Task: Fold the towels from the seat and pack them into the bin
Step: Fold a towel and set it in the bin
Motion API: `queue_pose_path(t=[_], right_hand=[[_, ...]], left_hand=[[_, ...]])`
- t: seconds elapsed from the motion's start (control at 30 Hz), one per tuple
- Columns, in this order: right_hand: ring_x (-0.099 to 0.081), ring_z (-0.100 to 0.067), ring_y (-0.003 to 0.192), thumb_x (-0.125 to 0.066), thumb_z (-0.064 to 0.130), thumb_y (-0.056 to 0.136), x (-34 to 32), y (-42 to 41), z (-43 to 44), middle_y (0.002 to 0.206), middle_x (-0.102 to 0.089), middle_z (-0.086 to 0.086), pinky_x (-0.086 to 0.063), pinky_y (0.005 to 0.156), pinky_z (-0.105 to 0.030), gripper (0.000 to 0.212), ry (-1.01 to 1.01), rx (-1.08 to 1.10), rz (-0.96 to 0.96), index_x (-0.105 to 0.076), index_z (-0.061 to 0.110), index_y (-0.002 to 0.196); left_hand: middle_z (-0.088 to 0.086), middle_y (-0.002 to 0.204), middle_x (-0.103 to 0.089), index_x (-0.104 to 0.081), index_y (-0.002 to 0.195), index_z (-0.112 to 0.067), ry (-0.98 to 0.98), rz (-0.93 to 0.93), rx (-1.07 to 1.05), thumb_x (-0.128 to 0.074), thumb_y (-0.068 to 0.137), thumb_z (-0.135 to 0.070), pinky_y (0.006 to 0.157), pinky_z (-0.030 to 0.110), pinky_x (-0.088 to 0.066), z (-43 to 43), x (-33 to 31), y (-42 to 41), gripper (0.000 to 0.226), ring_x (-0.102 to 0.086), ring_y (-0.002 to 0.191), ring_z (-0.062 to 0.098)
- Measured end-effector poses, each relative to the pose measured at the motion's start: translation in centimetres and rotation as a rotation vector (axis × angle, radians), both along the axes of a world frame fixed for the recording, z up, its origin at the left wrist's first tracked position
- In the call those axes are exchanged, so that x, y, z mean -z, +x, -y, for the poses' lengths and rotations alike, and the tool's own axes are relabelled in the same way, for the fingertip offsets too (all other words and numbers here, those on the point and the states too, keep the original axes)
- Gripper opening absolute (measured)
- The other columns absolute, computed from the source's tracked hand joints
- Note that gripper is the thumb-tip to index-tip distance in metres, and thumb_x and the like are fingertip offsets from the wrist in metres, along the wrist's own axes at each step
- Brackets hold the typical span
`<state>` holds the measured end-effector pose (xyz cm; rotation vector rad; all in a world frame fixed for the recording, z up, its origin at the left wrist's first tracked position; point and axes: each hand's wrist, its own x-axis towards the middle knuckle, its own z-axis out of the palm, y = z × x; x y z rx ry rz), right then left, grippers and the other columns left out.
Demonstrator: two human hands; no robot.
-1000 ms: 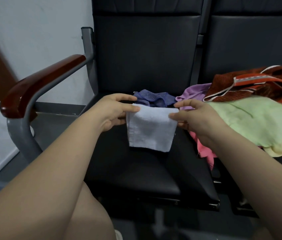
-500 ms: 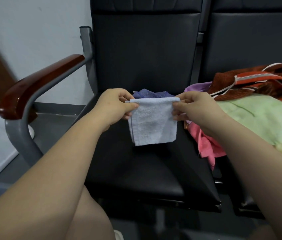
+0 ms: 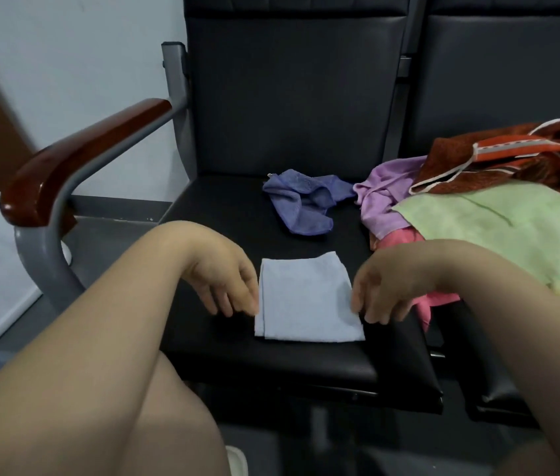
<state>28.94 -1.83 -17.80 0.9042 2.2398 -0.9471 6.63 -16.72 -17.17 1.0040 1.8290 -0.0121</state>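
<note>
A folded pale blue towel [image 3: 307,300] is being flanked, flat on the black seat [image 3: 237,214], by the left hand [image 3: 223,280] and right hand [image 3: 381,290]. The fingers are being held loosely extended at its side edges, with nothing being gripped.

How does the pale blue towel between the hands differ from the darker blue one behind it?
The pale blue towel is folded into a flat, neat rectangle; the darker blue towel is crumpled and unfolded. The pale blue towel lies near the front edge, between the left hand and right hand; the darker blue towel lies farther back, away from both hands. Both rest on the same black seat.
</note>
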Motion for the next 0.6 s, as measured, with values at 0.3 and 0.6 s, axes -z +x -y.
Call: queue_pose_path(t=[0.3,0.6], right_hand=[[-0.055,-0.022,0.057,-0.049,0.028,0.102,4.7,-3.0,0.5,0.071,-0.057,-0.013,-0.052,0.049,-0.030,0.033,0.038,0.607,-0.162,-0.053,0.001,0.083],[-0.058,-0.023,0.068,-0.059,0.026,0.096,5.5,-3.5,1.0,0.074,-0.058,-0.011,-0.043,0.049,-0.027,0.030,0.173,0.627,-0.274,-0.051,0.008,0.074]], left_hand=[[0.020,0.099,-0.064,-0.053,0.124,0.005,0.052,-0.030,-0.443,-0.075,0.091,-0.020,0.075,0.038,-0.060,-2.5,3.0,0.7,0.047,-0.066,0.084,0.028],[0.003,0.085,-0.063,-0.059,0.091,-0.011,0.150,-0.037,-0.473,-0.081,0.085,-0.018,0.065,0.024,-0.050,-3.9,4.6,2.2,0.024,-0.059,0.080,0.014]])
